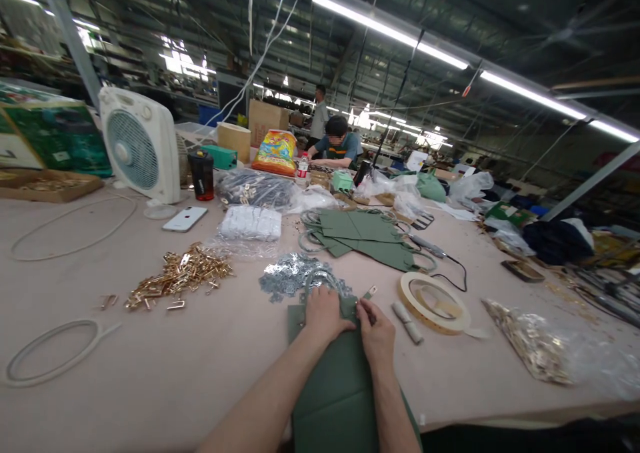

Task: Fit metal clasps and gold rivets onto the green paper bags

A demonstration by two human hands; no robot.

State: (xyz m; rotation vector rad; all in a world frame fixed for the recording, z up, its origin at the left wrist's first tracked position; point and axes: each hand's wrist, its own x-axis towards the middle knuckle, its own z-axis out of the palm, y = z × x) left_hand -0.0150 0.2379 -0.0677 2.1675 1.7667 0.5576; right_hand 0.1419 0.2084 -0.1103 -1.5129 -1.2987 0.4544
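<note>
A dark green bag panel (333,406) with a rounded handle (320,276) at its top lies on the table before me. My left hand (323,314) is closed on the panel's top edge by the handle, its thumb pointing right across the green surface. At the top right corner my right hand (376,329) makes a pinch; the tiny thing between its fingertips is too small to name. Just beyond those fingers a small metal tab (371,292) shows. Behind my left hand lies a pile of flat silver metal plates (285,276).
Gold-coloured hardware (183,274) is heaped at left, near a phone (185,219) and a fan (137,143). Stacked green panels (363,234) lie beyond, beside a corded tool (427,245). At right are a tape roll (407,299) and a bag of metal parts (530,339). A co-worker (340,143) sits opposite.
</note>
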